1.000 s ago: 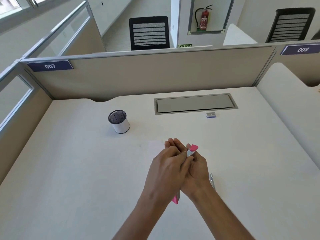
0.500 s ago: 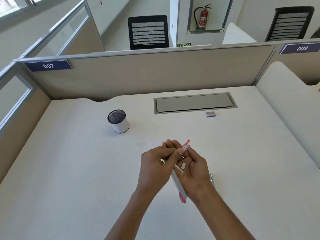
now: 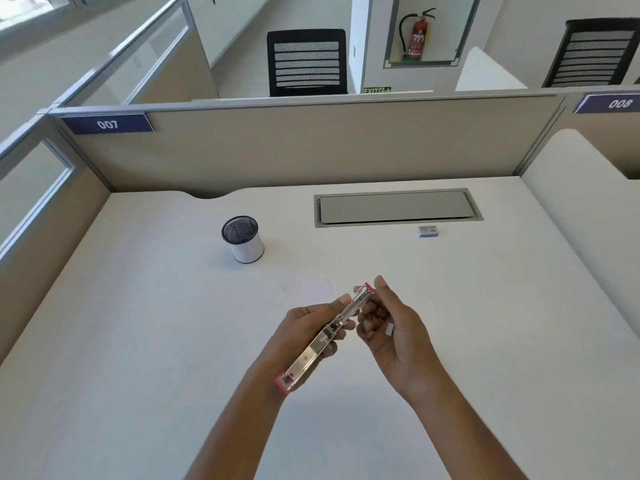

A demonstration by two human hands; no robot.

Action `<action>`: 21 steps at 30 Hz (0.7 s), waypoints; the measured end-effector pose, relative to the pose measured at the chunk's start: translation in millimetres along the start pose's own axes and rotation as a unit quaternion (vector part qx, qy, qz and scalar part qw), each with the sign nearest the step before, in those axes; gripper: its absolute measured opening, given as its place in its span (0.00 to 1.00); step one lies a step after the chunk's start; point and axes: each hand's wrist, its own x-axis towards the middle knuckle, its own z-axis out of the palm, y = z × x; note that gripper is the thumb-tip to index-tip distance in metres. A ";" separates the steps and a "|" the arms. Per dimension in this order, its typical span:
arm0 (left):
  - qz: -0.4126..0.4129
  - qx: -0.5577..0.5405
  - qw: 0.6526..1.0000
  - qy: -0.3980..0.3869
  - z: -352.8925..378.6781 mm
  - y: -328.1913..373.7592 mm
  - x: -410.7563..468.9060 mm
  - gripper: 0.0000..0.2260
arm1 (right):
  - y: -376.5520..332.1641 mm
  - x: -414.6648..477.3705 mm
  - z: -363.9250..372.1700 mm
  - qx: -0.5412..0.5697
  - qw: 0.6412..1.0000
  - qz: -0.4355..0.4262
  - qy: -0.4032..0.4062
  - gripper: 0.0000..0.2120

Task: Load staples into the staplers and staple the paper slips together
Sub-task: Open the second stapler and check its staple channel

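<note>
Stapler point(image 3: 325, 337) in left hand point(image 3: 300, 320); staples point(image 3: 390, 329), right hand point(image 3: 403, 344)

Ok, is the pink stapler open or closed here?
Open: the stapler, held in the left hand, is spread out in one long strip, bare metal channel facing up, pink at both ends.

Both forearms, the left hand point(image 3: 307, 326) and right hand point(image 3: 406, 341) are bare.

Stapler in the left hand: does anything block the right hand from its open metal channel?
Nothing visible does. The left hand grips the stapler from below, channel facing up and uncovered. The right hand sits at its far end, holding a small silvery piece.
</note>
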 end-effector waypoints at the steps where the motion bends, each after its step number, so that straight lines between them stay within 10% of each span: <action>1: -0.004 0.002 1.000 -0.010 -0.4 -0.2 0.1 0.22 | -0.3 -0.5 1.0 -0.025 1.000 -0.009 0.000 0.13; 8: 0.031 0.190 0.978 -0.074 -18.5 14.2 -3.8 0.23 | -2.5 3.4 -4.3 -0.023 0.997 -0.006 0.072 0.08; 13: 0.147 0.516 0.844 -0.014 -26.6 12.8 1.3 0.16 | 3.2 7.6 -11.5 -0.004 0.992 0.006 0.127 0.11; 21: 0.307 0.555 0.770 0.072 -32.6 -13.2 22.7 0.06 | 23.6 23.0 -29.0 0.057 0.984 0.056 0.161 0.06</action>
